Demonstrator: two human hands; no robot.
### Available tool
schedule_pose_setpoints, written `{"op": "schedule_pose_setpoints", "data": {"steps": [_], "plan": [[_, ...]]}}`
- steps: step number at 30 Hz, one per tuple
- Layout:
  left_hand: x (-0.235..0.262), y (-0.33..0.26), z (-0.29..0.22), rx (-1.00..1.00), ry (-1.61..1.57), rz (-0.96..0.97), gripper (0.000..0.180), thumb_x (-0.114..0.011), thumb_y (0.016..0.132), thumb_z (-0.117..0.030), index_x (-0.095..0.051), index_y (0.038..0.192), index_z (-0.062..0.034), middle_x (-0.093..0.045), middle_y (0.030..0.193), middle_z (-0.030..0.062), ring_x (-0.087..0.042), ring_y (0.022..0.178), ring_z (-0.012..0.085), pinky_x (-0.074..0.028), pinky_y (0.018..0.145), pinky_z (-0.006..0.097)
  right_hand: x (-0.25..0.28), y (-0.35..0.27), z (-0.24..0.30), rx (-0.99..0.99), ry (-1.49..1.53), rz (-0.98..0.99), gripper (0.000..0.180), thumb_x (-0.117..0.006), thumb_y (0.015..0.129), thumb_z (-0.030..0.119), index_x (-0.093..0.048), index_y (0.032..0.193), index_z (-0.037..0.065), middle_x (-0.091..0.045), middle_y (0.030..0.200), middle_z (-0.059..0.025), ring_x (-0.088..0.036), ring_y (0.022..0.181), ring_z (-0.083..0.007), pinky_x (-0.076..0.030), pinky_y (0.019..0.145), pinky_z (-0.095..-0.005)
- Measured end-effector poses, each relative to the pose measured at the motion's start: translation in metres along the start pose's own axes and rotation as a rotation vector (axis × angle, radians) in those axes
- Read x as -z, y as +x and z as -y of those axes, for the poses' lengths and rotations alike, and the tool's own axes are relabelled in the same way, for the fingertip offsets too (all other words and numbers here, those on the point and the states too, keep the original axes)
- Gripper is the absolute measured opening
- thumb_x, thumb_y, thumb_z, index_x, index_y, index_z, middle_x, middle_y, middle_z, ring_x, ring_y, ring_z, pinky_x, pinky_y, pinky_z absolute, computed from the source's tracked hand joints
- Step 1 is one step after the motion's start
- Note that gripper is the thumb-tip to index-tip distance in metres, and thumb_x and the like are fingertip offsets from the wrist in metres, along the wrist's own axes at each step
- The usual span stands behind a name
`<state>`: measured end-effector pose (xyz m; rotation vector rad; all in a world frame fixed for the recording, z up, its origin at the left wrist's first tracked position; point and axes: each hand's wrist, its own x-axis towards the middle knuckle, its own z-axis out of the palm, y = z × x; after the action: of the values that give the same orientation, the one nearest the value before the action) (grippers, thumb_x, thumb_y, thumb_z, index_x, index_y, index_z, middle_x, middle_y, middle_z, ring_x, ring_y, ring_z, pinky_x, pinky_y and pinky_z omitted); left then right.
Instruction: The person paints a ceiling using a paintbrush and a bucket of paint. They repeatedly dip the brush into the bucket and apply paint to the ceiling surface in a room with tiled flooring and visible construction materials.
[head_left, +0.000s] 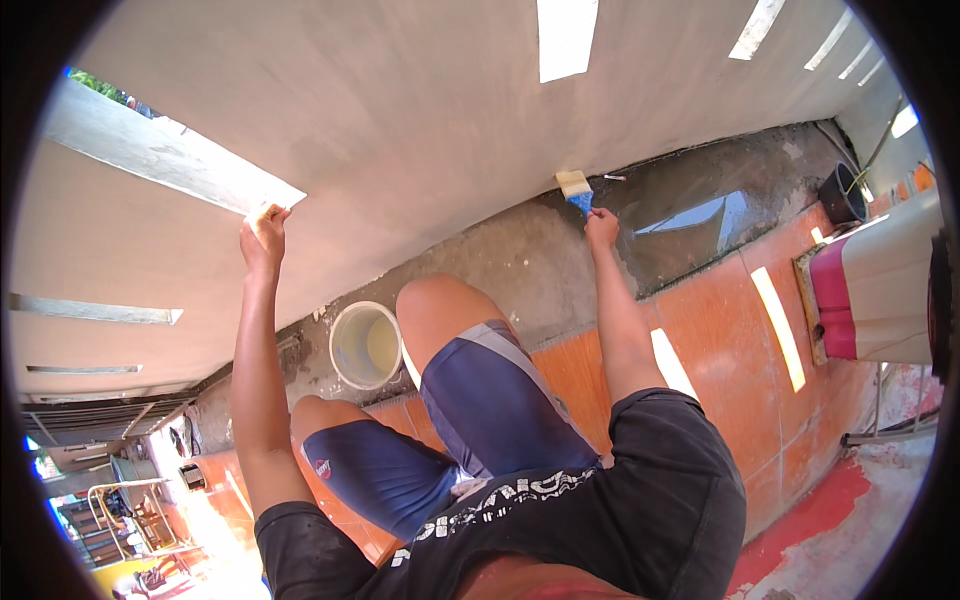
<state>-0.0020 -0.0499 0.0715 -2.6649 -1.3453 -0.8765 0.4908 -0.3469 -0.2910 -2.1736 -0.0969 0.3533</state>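
A wide paintbrush with pale bristles and a blue handle is gripped in my right hand. Its bristles point at the foot of the plastered wall; I cannot tell whether they touch it. My left hand is raised, its fingers curled at the sunlit lower end of a long slot opening in that wall. Between my arms, by my knees, stands a whitish bucket with pale liquid in it. A small thin stick-like object lies just right of the brush.
Wet grey concrete with a puddle runs along the wall, bordered by orange floor tiles. A dark pot stands at the far right, near a white and pink bulky object. Metal racks show at lower left.
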Motion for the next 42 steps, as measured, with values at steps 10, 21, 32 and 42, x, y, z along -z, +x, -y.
{"op": "schedule_pose_setpoints", "data": {"steps": [10, 21, 32, 42], "plan": [[-0.001, 0.003, 0.003, -0.030, 0.052, 0.014, 0.013, -0.075, 0.084, -0.013, -0.069, 0.083, -0.0019, -0.066, 0.079, 0.0169, -0.065, 0.071, 0.0357, -0.051, 0.065, 0.040, 0.001, -0.003, 0.072, 0.098, -0.167, 0.011, 0.026, -0.073, 0.083, 0.029, -0.078, 0.102, 0.011, -0.075, 0.096, -0.0165, -0.073, 0.084, -0.0322, -0.056, 0.077, -0.0399], [0.005, 0.003, -0.002, -0.018, 0.022, 0.058, 0.013, -0.074, 0.085, -0.015, -0.069, 0.084, -0.0030, -0.066, 0.080, 0.0161, -0.064, 0.071, 0.0351, -0.051, 0.066, 0.040, 0.063, -0.056, 0.061, 0.040, 0.291, 0.067, 0.023, -0.076, 0.085, 0.023, -0.076, 0.098, 0.004, -0.068, 0.068, -0.0075, -0.062, 0.057, -0.0127, -0.047, 0.057, -0.0302], [-0.001, 0.001, 0.002, 0.059, 0.055, 0.047, 0.013, -0.075, 0.085, -0.018, -0.070, 0.085, -0.0053, -0.067, 0.079, 0.0158, -0.065, 0.071, 0.0347, -0.051, 0.065, 0.041, -0.038, -0.036, 0.058, 0.113, -0.262, 0.155, 0.027, -0.073, 0.080, 0.025, -0.078, 0.101, 0.008, -0.073, 0.104, -0.0206, -0.069, 0.103, -0.0378, -0.055, 0.091, -0.0462], [-0.004, 0.000, 0.010, 0.019, 0.048, 0.014, 0.013, -0.076, 0.084, -0.015, -0.069, 0.084, -0.0039, -0.068, 0.080, 0.0166, -0.067, 0.074, 0.0345, -0.051, 0.065, 0.041, 0.094, -0.109, 0.207, 0.278, 0.524, 0.267, 0.020, -0.069, 0.092, 0.007, -0.070, 0.108, -0.006, -0.063, 0.069, -0.0019, -0.055, 0.054, -0.0067, -0.039, 0.048, -0.0207]]}}
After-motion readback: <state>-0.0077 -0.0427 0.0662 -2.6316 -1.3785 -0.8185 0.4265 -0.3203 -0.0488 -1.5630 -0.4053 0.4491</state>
